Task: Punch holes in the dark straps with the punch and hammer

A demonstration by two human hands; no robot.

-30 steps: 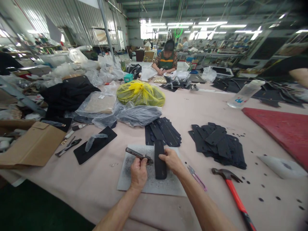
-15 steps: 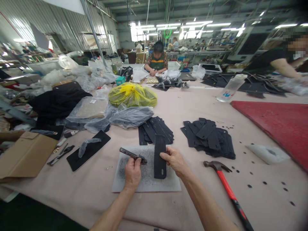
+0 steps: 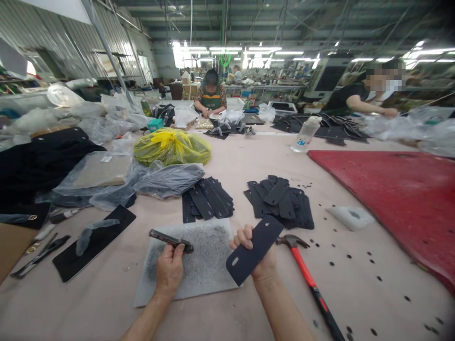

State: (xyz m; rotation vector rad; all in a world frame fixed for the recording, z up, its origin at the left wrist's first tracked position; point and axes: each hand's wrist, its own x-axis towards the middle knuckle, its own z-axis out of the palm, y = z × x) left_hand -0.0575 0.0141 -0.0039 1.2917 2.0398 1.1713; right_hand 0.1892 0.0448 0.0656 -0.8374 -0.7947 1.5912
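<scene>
My left hand [image 3: 169, 269] is closed on a dark metal punch [image 3: 170, 239], holding it tilted over a pale, black-speckled board [image 3: 202, 284]. In my right hand [image 3: 263, 258] is a dark strip [image 3: 254, 248] with rounded corners and a slot near each end. The strip is raised at a slant above the board's right edge, with fingers wrapped round its upper side. Just beyond the board lies a pile of similar dark strips [image 3: 208, 198]. A second pile [image 3: 280, 201] lies farther right. Beside my right hand rests a claw hammer [image 3: 309, 274] with a red and black handle.
Small black cut-outs [image 3: 332, 264] are scattered at the right, near a red board [image 3: 391, 189] and a clear bottle [image 3: 305, 135]. A yellow bag [image 3: 172, 147], a black panel [image 3: 94, 244] and pliers [image 3: 40, 255] are at the left. Two people work across the table.
My right hand has lifted the strip off the board, moved it rightward and turned it to a slant. My left hand still holds the punch. The view has swung right.
</scene>
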